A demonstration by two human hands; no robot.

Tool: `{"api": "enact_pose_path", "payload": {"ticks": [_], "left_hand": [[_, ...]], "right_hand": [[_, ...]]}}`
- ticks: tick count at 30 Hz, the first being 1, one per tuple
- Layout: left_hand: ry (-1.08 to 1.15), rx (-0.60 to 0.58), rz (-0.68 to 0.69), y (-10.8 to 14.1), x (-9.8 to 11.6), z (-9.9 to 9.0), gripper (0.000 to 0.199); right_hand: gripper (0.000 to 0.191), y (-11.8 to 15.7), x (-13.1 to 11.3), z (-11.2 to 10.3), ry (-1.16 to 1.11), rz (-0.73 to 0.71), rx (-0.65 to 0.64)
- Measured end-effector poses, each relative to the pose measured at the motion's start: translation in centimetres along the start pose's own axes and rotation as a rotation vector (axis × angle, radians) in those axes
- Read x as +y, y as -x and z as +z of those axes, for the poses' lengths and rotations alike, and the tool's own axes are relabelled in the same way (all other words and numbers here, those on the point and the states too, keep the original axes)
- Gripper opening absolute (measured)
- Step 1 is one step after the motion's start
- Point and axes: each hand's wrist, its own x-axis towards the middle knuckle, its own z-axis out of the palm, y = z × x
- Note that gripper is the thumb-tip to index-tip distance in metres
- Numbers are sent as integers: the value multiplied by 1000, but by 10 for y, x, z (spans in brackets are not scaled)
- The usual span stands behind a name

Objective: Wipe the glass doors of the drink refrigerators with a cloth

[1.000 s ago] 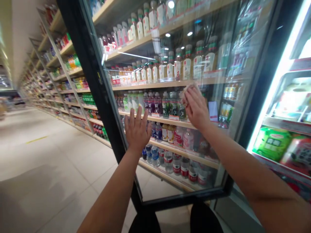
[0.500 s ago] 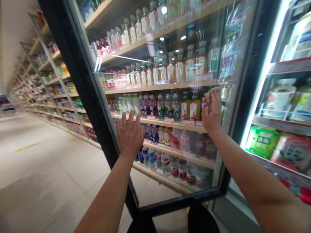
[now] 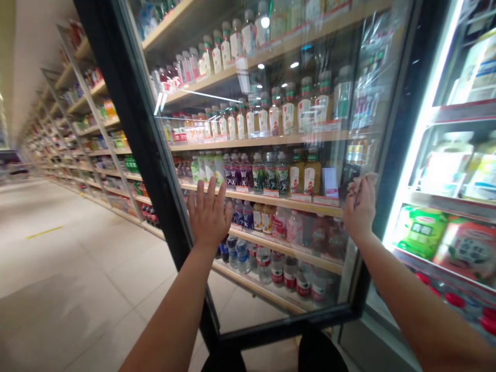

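Note:
A glass door [image 3: 271, 312] with a black frame stands swung open in front of me. My left hand [image 3: 209, 214] lies flat on the lower left part of the pane, its fingers spread. Near the pane's right side, my right hand [image 3: 359, 209] is closed round a crumpled pale cloth [image 3: 362, 181] and presses it to the glass. Part of the cloth is hidden by the fingers. Through the pane show shelves with rows of drink bottles [image 3: 289, 113].
At the right is a lit fridge with jugs [image 3: 445, 160] and a green pack [image 3: 421, 230] on its racks. Long goods shelves [image 3: 96, 113] run back along the left, beside a tiled floor [image 3: 77, 268]. My dark-clad knees are below the door.
My right hand has moved right and down across the glass with the cloth, closer to the door's right frame. My left hand has stayed spread at its place on the pane.

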Motion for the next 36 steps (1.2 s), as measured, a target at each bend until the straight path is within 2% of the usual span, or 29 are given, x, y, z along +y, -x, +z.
{"api": "enact_pose_path", "payload": {"ticks": [2,4,6,10,12,13,19,21,23,25,27,30,33,34,36], "left_hand": [[-4,-4,-4,0,0,0,63],[-9,-7,-4,0,1,0,63],[-11,-9,-3,0,1,-1,63],[-11,-22,-19,0,2,-2,61],[-5,-34,-30,-1,2,-3,60],[3,-41,-36,-1,3,-3,59],[47,-106,-88,1,5,-6,55],[42,-115,-100,1,4,-6,55],[46,-108,-117,0,4,-5,56],[76,-102,-127,-2,4,-4,57],[116,-87,-132,1,5,-4,57],[130,-70,-182,28,11,-5,57],[110,-113,-200,80,17,-6,59],[88,-133,-187,97,18,-5,60],[17,-127,-147,125,17,-3,67]], "right_hand": [[59,28,-1,-5,5,0,-68],[61,58,-3,-12,-10,-61,-182],[62,72,0,-16,-17,-72,-229],[61,45,22,-13,23,152,-74],[61,36,31,-11,35,201,-12],[61,41,32,-11,33,194,-12],[65,129,14,-23,30,153,-181],[66,126,6,-20,31,174,-170],[65,100,-3,-12,13,187,-125],[64,73,-16,-2,-24,145,-101],[64,65,-32,5,-57,75,-116],[67,97,-55,1,-77,-34,-188],[71,133,-67,-6,-84,-139,-308],[72,136,-69,-7,-87,-159,-332],[73,124,-72,-2,-96,-175,-327]]}}
